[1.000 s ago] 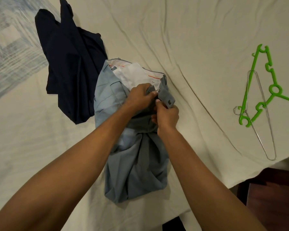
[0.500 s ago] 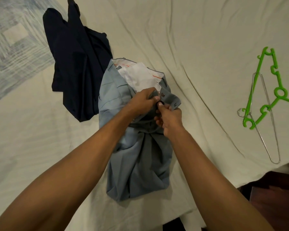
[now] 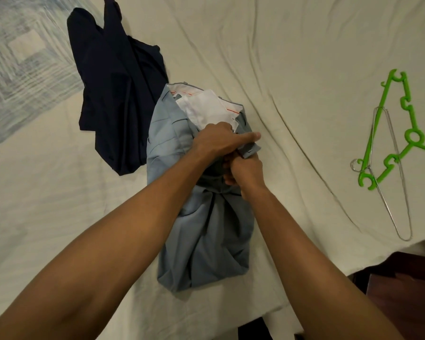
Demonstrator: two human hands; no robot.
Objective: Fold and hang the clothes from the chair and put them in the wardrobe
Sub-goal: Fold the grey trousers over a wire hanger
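Grey-blue trousers (image 3: 206,241) lie bunched on the bed in the middle of the view, waistband away from me, the white lining (image 3: 206,109) showing. My left hand (image 3: 216,143) grips the waistband at the fly, index finger stretched out to the right. Just below it, my right hand (image 3: 245,171) pinches the waistband tab. A dark navy garment (image 3: 118,94) lies crumpled to the upper left, touching the trousers.
A green plastic hanger (image 3: 402,133) and a thin wire hanger (image 3: 390,180) lie overlapped on the cream bedsheet (image 3: 292,69) at the right. A blue-patterned cloth (image 3: 17,69) covers the upper left. The bed's edge and a dark wooden piece (image 3: 407,298) are at the lower right.
Both hands stayed at the trouser waistband, working the fastening. My left index finger now points out over the tab. The view shifted slightly, so everything sits a little lower and to the right.
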